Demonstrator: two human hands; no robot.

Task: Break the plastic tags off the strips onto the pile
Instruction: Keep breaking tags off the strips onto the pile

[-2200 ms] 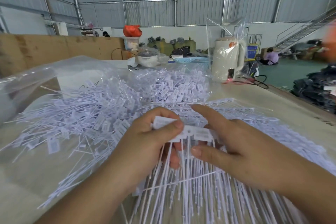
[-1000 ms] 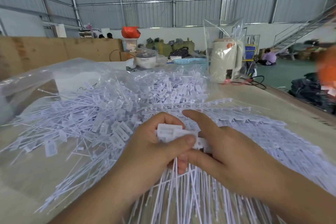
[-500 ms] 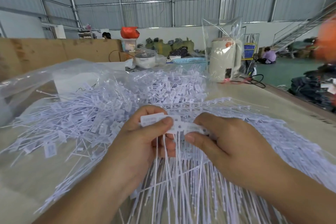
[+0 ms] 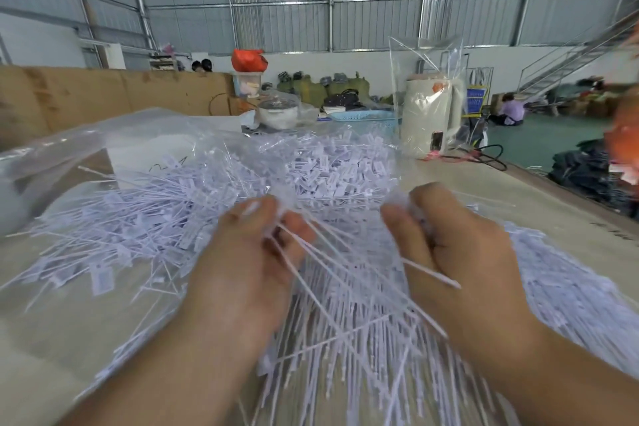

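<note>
While both hands hover just above the loose pile (image 4: 193,218), I treat this as the snap-and-release step. My left hand (image 4: 249,266) is clenched around a bundle of tags (image 4: 332,273), its fingers (image 4: 294,228) pinching the heads while the thin tails fan out toward me and to the right. My right hand (image 4: 460,252) is curled around what looks like the remaining piece of strip (image 4: 432,275); one white tail pokes out below the thumb. Motion blur hides the tag heads inside both grips, so I cannot tell whether the break is complete.

Procedure, as I judge it:
1. Keep the two grips close on either side of the break line, so the twist acts on the joints and not on the tails.
2. Rotate the wrists in opposite directions; do not pull straight apart, which would likely stretch or tangle the tails.
3. Release the freed tags over the pile, which lies on the clear plastic sheet (image 4: 103,138) covering the surface (image 4: 41,339).
4. Check that no tails snag the unbroken strips (image 4: 345,339) lying beneath my hands near the front edge.

Risk: loose tails may catch between fingers and scatter tags past the sheet.
</note>
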